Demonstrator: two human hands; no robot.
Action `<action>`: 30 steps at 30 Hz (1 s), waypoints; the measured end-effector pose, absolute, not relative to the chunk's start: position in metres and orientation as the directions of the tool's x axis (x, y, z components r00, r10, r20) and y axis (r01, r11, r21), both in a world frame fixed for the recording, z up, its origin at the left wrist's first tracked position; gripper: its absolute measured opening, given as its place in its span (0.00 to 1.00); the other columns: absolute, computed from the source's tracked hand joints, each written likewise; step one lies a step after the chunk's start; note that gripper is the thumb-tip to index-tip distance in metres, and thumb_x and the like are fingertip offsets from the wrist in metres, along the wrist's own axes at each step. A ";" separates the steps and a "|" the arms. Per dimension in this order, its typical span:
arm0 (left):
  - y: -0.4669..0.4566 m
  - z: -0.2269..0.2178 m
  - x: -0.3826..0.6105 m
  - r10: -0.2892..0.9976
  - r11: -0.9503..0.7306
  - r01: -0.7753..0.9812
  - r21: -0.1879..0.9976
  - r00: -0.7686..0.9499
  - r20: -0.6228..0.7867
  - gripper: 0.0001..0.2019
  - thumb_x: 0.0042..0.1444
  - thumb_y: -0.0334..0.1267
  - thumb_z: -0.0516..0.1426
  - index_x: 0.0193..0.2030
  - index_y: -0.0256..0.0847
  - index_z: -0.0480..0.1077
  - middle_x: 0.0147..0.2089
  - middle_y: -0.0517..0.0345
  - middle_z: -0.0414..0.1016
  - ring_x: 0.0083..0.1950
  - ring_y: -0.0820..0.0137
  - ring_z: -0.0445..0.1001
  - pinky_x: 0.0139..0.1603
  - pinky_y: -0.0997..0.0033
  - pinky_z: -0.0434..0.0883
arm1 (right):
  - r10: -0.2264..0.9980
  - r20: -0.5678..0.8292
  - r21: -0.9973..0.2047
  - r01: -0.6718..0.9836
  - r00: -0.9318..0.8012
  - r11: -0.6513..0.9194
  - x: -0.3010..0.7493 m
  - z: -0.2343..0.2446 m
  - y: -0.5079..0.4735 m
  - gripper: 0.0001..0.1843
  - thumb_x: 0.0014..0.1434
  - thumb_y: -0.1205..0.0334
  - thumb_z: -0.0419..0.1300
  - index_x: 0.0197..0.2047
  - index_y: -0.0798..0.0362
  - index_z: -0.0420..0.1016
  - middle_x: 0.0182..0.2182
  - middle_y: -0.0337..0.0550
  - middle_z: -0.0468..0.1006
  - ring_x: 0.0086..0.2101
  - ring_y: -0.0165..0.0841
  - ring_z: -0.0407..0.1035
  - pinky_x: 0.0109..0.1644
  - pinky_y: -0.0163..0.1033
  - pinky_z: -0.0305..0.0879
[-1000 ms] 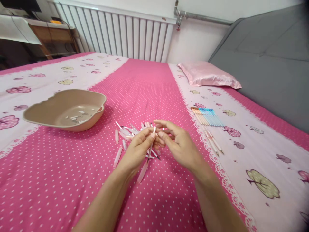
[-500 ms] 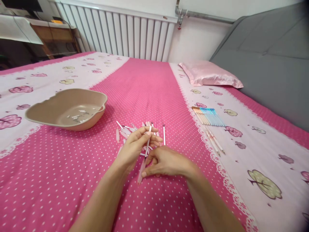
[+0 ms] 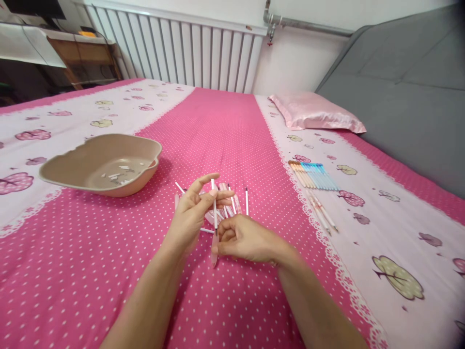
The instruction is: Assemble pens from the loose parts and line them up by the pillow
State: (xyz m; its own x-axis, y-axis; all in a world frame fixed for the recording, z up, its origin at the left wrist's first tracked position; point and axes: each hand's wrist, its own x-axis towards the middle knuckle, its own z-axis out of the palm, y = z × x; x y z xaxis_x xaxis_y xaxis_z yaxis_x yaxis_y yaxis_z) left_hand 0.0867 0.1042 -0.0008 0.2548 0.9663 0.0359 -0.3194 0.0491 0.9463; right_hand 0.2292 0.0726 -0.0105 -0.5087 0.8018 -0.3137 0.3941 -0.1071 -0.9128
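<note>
My left hand (image 3: pixel 193 209) pinches a white pen refill (image 3: pixel 215 213) between thumb and fingers, its index finger stretched out above. The refill points downward, and its dark tip meets the upper end of a pink pen barrel (image 3: pixel 214 257). Whether the tip sits inside the barrel I cannot tell. My right hand (image 3: pixel 249 240) is closed on that barrel with thumb and curled fingers. Behind both hands lies a pile of pink pen parts (image 3: pixel 237 203) and white refills, partly hidden by my fingers. A single refill (image 3: pixel 247 201) lies apart at the pile's right.
A beige basin (image 3: pixel 98 167) with small white and grey pieces stands at the left on the pink dotted bedspread (image 3: pixel 225 121). At the right lie a row of orange and blue pens (image 3: pixel 316 175) and some white pens (image 3: pixel 321 212). Farther back is a pink pillow (image 3: pixel 316 111).
Both hands have shifted slightly left and up with the refill and the barrel. Refill and barrel now stand more upright, and my left index finger has straightened away from the refill.
</note>
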 end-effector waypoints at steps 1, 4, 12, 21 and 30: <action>0.105 0.000 0.086 0.972 0.027 -0.321 0.947 0.229 0.050 0.20 0.55 0.39 0.59 0.54 0.42 0.64 0.36 0.55 0.80 0.36 0.70 0.78 0.43 0.70 0.71 | 0.801 -0.316 -0.916 0.383 -0.508 -0.119 0.229 -0.009 0.072 0.06 0.52 0.61 0.61 0.28 0.55 0.70 0.25 0.40 0.77 0.20 0.23 0.60 0.22 0.29 0.51; 0.105 0.001 0.085 0.983 -0.018 -0.328 0.945 0.167 0.076 0.22 0.53 0.41 0.60 0.54 0.42 0.65 0.37 0.55 0.81 0.36 0.71 0.78 0.40 0.72 0.72 | 0.804 -0.330 -0.923 0.349 -0.494 -0.164 0.230 -0.001 0.071 0.06 0.54 0.63 0.61 0.29 0.55 0.69 0.24 0.39 0.77 0.21 0.24 0.63 0.25 0.30 0.55; 0.107 0.000 0.085 0.993 -0.046 -0.342 0.939 0.083 0.079 0.20 0.52 0.41 0.61 0.52 0.42 0.66 0.37 0.55 0.80 0.33 0.71 0.77 0.33 0.75 0.72 | 0.805 -0.261 -0.962 0.213 -0.533 -0.171 0.238 0.006 0.070 0.05 0.58 0.62 0.59 0.33 0.54 0.68 0.24 0.39 0.77 0.25 0.29 0.71 0.33 0.35 0.65; 0.106 -0.005 0.088 0.986 -0.030 -0.253 0.967 0.149 0.070 0.15 0.55 0.47 0.57 0.43 0.39 0.74 0.42 0.50 0.79 0.40 0.67 0.76 0.43 0.69 0.71 | 0.896 -0.178 -0.983 0.121 -0.407 -0.140 0.241 0.016 0.070 0.06 0.58 0.61 0.60 0.33 0.54 0.68 0.24 0.38 0.76 0.26 0.29 0.70 0.35 0.36 0.65; 0.104 -0.007 0.091 0.969 -0.003 -0.253 0.967 0.238 0.065 0.22 0.56 0.47 0.56 0.56 0.41 0.67 0.50 0.47 0.76 0.48 0.62 0.75 0.49 0.62 0.69 | 0.936 -0.106 -0.994 0.050 -0.335 -0.095 0.242 0.009 0.074 0.04 0.57 0.64 0.59 0.36 0.54 0.69 0.26 0.38 0.75 0.28 0.29 0.70 0.36 0.37 0.64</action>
